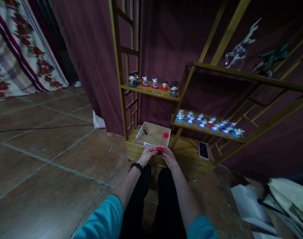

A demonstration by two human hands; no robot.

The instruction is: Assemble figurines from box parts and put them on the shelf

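Between my two hands is a small figurine [159, 151] with a red round base and a dark lower end. My left hand [149, 154] grips it from the left, fingers closed at its edge. From the other side my right hand [169, 157] pinches it too. Just beyond my hands a shallow cardboard box [153, 131] rests on the bottom shelf. Inside it lie a loose red disc [165, 135] at the right and small dark figurine pieces [145, 131] at the left.
Several figurines stand on the upper left shelf [153, 91] and several blue-purple ones on the right shelf [211, 131]. A phone [203, 150] lies on the bottom shelf. Above right stands a clear glass deer statue [239, 51]. White boxes [251, 204] lie on the floor at right.
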